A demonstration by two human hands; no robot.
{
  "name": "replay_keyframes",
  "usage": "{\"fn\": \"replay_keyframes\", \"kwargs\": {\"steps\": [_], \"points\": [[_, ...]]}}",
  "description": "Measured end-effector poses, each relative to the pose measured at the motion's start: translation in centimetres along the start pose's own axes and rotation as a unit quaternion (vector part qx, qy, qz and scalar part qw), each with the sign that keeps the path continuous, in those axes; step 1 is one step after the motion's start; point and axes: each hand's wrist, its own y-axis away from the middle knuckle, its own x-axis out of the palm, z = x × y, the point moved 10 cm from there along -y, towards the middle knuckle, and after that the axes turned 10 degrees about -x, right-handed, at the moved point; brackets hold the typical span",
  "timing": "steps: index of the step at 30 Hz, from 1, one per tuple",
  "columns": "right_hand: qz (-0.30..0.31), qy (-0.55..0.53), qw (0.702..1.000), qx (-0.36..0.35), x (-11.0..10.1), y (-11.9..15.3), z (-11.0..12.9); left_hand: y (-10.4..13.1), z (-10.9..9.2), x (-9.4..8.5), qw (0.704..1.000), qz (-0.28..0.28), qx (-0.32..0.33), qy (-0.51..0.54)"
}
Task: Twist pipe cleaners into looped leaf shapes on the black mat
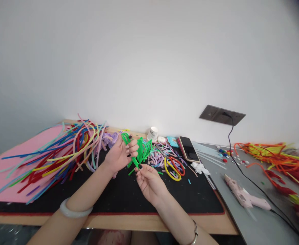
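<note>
- Left hand: yours, centre of frame, fingers curled around green pipe cleaners.
- Right hand: yours, just below, thumb and finger pinching their lower end.
- Green pipe cleaners: centre, above the black mat; apparently being shaped or adjusted.
- Next adjustment: would call for a steady left hold and a light right pinch.
- Scissors: right of your hands, yellow and red handles.
- Glue gun: lower right, corded.
</note>
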Motion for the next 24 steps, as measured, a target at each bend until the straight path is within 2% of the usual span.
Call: {"fn": "replay_keyframes", "kwargs": {"steps": [3,5,8,10,13,15,17,19,21,24], "points": [[0.042,0.054,0.998,0.010,0.7,0.3,-0.2,0.2,-0.2,0.4,1.000,0.007,0.004,0.005],[0.071,0.160,0.984,-0.012,0.5,-0.2,0.8,0.3,-0.5,0.4,1.000,0.001,0.011,-0.004],[0.044,0.341,0.931,-0.127,-1.2,-2.4,4.9,0.4,-1.1,-0.2,0.999,-0.019,0.021,-0.032],[0.023,0.443,0.877,-0.184,-2.0,-4.1,7.2,0.3,-1.2,-0.7,0.998,-0.028,0.018,-0.053],[0.034,0.558,0.809,-0.182,-2.3,-6.9,7.6,-0.1,-0.5,-1.3,0.995,-0.034,-0.012,-0.089],[0.051,0.590,0.789,-0.166,-2.0,-8.1,6.9,-0.3,0.3,-1.8,0.992,-0.040,-0.040,-0.115],[0.041,0.584,0.793,-0.168,-1.8,-8.4,6.9,-0.5,1.0,-2.1,0.987,-0.045,-0.066,-0.138],[0.014,0.542,0.816,-0.202,-1.5,-7.8,8.1,-0.5,1.4,-2.3,0.984,-0.049,-0.084,-0.152],[-0.006,0.479,0.835,-0.270,-1.1,-6.6,10.3,-0.5,1.6,-2.5,0.980,-0.054,-0.100,-0.161],[0.002,0.406,0.831,-0.379,0.0,-4.0,13.7,-0.5,1.9,-2.5,0.974,-0.060,-0.124,-0.180]]}}
